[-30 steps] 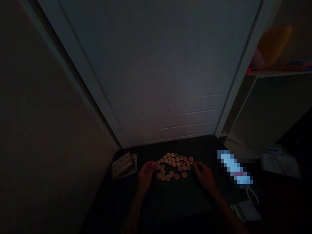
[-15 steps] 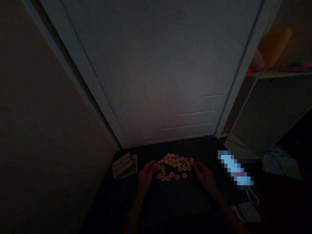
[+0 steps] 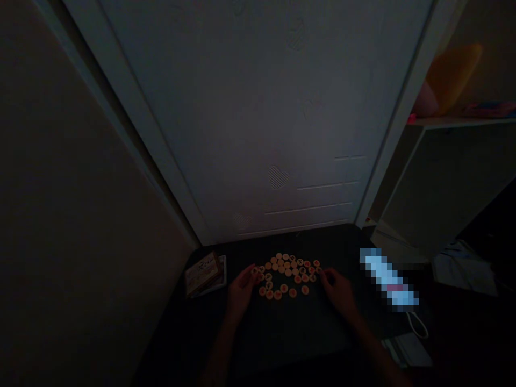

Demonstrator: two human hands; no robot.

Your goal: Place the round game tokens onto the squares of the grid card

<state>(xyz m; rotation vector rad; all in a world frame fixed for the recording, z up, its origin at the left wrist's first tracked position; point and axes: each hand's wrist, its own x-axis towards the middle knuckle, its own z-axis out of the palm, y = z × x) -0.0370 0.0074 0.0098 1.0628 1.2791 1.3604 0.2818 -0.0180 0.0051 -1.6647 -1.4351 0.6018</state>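
Round wooden Chinese chess pieces (image 3: 287, 265) with red or dark characters lie in a loose cluster on the dark tabletop; some show plain faces. At the cluster's left edge my left hand (image 3: 241, 290) is closed, its thumb and fingers on a dark-marked piece (image 3: 255, 271). My right hand (image 3: 337, 290) is at the right edge, thumb and finger pinched at another piece (image 3: 319, 270). Several red-marked pieces (image 3: 278, 294) form a loose row nearer to me. The dim light blurs the fingertips.
A wooden box lid (image 3: 203, 273) rests tilted on a pale tray (image 3: 224, 269) at the table's left. A pixelated bright object (image 3: 389, 280) lies at the right, with a white cord loop (image 3: 419, 327) below it. A white door (image 3: 258, 134) rises behind the table.
A dark-marked piece now shows more plainly at my left fingertips, slightly left of its neighbours. My right hand has barely moved. The scene has grown a little darker.
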